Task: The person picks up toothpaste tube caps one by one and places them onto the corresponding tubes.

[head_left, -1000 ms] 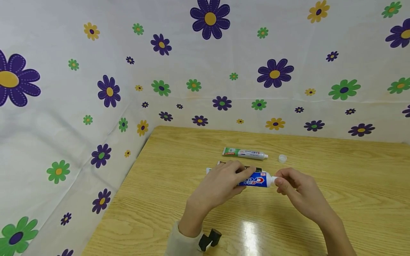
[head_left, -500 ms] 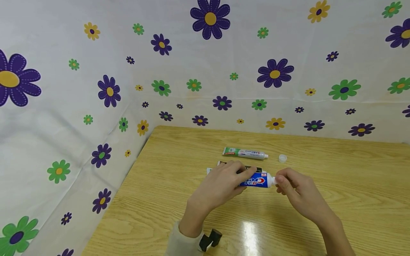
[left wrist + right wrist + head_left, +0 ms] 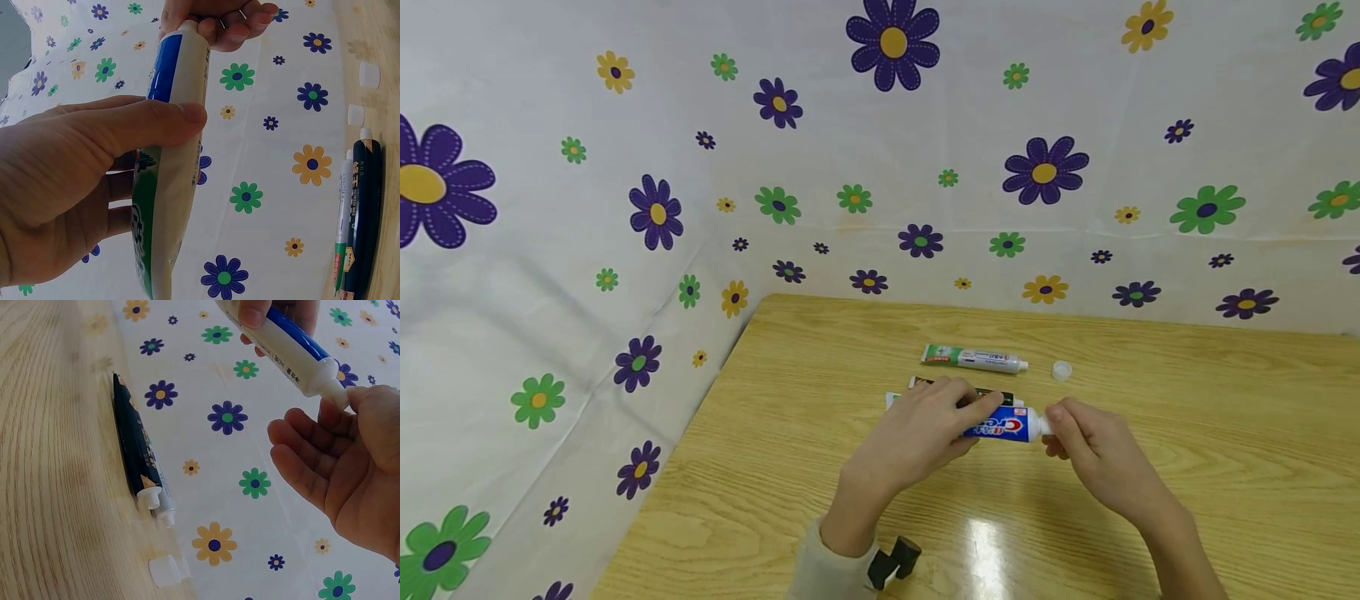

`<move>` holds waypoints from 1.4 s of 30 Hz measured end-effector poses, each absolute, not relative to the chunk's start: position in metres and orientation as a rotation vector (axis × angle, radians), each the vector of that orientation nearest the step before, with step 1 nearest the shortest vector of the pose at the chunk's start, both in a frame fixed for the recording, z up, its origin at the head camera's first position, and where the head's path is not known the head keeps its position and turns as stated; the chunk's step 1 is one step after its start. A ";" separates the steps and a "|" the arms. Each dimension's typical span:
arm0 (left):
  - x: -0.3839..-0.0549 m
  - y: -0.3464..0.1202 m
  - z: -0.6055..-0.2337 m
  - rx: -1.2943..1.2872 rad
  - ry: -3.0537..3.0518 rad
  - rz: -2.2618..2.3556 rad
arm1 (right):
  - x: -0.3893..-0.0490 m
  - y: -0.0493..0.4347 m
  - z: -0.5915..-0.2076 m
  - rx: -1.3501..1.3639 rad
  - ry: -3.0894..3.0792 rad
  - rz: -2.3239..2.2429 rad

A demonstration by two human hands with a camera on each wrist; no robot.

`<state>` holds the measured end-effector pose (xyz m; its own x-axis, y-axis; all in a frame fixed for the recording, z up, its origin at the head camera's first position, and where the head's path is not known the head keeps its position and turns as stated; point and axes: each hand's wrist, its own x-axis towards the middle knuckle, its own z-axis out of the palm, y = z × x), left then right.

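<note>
A blue-and-white toothpaste tube [image 3: 1003,425] is held above the table, tilted, in my left hand [image 3: 917,433]. That hand's thumb lies across the tube's pale back in the left wrist view, with fingers curled behind. At the tube's right end, my right hand [image 3: 1101,450] pinches the small white cap [image 3: 337,395] between thumb and index finger. Its other fingers are loosely bent in the right wrist view. The fingers partly cover the cap, so whether it sits fully on the nozzle is hard to tell.
Behind the hands lie a black toothpaste tube [image 3: 134,440] and a green-and-silver toothpaste tube [image 3: 975,359]. A loose white cap [image 3: 1062,370] rests on the wooden table [image 3: 775,400]; a second white cap [image 3: 356,114] shows in the left wrist view. Flower-printed sheeting borders the table.
The tube and right hand have shifted very slightly toward the right and front. The right fingers have turned a little at the cap; the left hand keeps its grip.
</note>
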<state>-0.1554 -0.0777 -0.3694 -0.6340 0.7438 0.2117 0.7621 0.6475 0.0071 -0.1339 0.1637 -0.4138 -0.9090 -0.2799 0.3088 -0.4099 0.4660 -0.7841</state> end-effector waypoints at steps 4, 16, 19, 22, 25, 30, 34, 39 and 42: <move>-0.155 -0.078 -0.369 -1.231 -2.679 -0.145 | -0.133 0.163 -0.413 0.580 -2.570 1.463; -0.158 -0.082 -0.370 -1.216 -2.676 -0.218 | -0.131 0.166 -0.409 0.656 -2.405 1.455; -0.158 -0.083 -0.370 -1.213 -2.681 -0.220 | -0.131 0.166 -0.409 0.693 -2.386 1.444; -0.159 -0.083 -0.371 -1.210 -2.686 -0.220 | -0.131 0.166 -0.409 0.704 -2.367 1.434; -0.159 -0.083 -0.371 -1.212 -2.688 -0.233 | -0.131 0.166 -0.408 0.709 -2.346 1.428; -0.160 -0.083 -0.372 -1.221 -2.683 -0.241 | -0.130 0.166 -0.408 0.708 -2.333 1.433; -0.160 -0.083 -0.373 -1.227 -2.671 -0.238 | -0.131 0.166 -0.409 0.717 -2.327 1.414; -0.160 -0.083 -0.374 -1.223 -2.669 -0.236 | -0.133 0.166 -0.412 0.772 -2.295 1.380; -0.160 -0.082 -0.374 -1.217 -2.682 -0.234 | -0.134 0.166 -0.414 0.782 -2.297 1.375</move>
<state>-0.1602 -0.0823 -0.3736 -0.6463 0.7265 0.2334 0.7560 0.6513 0.0659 -0.1336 0.1663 -0.4143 -0.7859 -0.2775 0.5527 -0.6182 0.3762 -0.6901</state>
